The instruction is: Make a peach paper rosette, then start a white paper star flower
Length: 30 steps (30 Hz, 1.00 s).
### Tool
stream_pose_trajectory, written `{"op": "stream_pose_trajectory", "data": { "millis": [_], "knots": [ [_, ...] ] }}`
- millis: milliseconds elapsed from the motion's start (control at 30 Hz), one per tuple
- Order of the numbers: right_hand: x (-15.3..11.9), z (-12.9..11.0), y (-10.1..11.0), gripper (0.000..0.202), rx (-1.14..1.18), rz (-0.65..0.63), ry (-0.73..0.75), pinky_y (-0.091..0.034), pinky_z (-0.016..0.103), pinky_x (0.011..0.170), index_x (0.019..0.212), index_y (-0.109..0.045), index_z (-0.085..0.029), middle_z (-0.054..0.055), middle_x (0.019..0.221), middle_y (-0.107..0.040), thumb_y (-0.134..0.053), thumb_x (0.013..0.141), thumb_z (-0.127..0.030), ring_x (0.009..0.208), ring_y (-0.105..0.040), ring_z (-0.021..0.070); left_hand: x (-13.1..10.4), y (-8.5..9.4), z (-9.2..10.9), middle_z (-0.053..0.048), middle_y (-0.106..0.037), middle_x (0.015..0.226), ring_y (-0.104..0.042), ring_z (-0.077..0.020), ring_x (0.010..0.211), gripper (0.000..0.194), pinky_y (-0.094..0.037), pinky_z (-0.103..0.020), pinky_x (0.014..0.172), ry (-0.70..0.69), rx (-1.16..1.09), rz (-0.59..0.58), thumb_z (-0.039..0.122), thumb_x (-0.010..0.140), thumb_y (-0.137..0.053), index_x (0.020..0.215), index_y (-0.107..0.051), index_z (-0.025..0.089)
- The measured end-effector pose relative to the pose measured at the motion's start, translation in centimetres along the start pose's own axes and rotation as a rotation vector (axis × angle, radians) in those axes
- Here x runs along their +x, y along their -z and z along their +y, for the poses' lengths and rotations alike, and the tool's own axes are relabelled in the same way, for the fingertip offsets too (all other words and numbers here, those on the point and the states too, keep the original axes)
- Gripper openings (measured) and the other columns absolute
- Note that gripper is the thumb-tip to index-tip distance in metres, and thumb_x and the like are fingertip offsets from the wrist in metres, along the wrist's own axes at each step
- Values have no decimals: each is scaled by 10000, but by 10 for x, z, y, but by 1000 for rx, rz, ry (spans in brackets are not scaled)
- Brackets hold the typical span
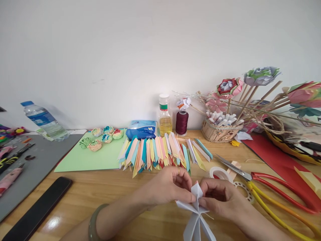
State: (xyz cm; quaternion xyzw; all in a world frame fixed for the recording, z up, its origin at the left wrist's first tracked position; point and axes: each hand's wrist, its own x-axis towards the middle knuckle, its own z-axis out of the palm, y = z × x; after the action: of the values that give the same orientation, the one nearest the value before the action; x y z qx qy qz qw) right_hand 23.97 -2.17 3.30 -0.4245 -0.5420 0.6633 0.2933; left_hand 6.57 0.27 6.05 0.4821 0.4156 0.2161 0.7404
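A white folded-paper flower [192,229] with pointed petals spreads out between my hands, just above the wooden table. My left hand [173,184] pinches one upper petal from the left, thumb on its face. From the right, my right hand [220,197] grips the same part with thumb and bent fingers. A short pale thread end sticks out at the flower's right side. Behind my hands lies a row of folded paper strips [152,150] in blue, peach, yellow, pink and white. Close to my right hand are a roll of white tape [220,173] and large scissors [247,175].
A black phone-like slab [40,207] lies at left, near a tilted water bottle [45,120]. Small paper rosettes [95,145] sit on green paper [67,160]. Along the wall stand a tissue pack [141,129], an oil bottle [165,117], a thread spool [182,123] and a basket [222,132].
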Motion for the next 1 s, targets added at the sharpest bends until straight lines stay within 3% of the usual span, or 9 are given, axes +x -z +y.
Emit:
{"op": "stream_pose_trajectory", "data": {
  "millis": [333,567,800,1000],
  "knots": [
    [-4,-6,0,215,-48,26,61,-440,241,599,670,-632,-177,3,646,-598,-610,716,-386,614,-548,128,-1,1,-1,17,-584,591,-487,-55,522,307,-338,-192,524,11,-66,-33,299,474,-777,639,-602,108],
    [-4,-3,-4,165,-219,108,123,-415,217,536,609,-590,-183,-19,581,-577,-584,723,-302,555,-519,109,-1,0,-2,13,-581,595,-512,-78,539,362,-360,-207,533,-39,-52,3,282,458,-786,690,-555,128],
    [-6,-3,-6,143,-345,122,160,-427,218,544,618,-591,-179,-6,596,-598,-540,739,-234,576,-537,119,-3,-1,1,25,-577,588,-493,-57,531,299,-359,-195,533,4,-28,20,233,449,-775,629,-568,114],
    [-6,-1,-7,140,-316,116,174,-424,222,539,629,-589,-177,-5,592,-585,-525,744,-225,563,-529,117,-1,0,-1,18,-591,593,-503,-62,534,283,-343,-194,520,26,-61,-1,194,451,-770,647,-584,112]
  ]
}}
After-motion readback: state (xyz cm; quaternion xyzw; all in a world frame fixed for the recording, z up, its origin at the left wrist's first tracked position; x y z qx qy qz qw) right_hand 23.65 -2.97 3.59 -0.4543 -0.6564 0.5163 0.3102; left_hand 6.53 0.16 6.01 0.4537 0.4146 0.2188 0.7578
